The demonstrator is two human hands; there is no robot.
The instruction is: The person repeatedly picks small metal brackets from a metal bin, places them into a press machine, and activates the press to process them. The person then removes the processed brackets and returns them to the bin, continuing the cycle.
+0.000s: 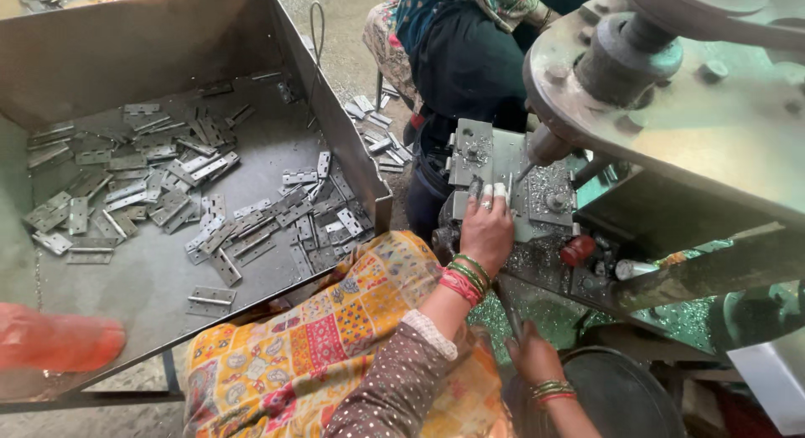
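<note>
My left hand (486,228), with white tape on its fingertips and red and green bangles at the wrist, presses down on a small metal hinge piece (466,205) lying on the drill machine's grey fixture (474,153). The drill bit (527,171) points down just right of those fingers. Lower down, my right hand (530,354) is closed around a dark lever handle (509,308) beside the machine. A large steel tray (335,111) to the left holds several flat metal hinges (210,212).
Another person in dark clothes and a patterned scarf (470,52) sits beyond the fixture, with loose hinges (373,128) on the floor nearby. The machine's head and pulley (671,77) overhang at right. Metal shavings (545,312) cover its base. A blurred orange shape (59,342) sits at lower left.
</note>
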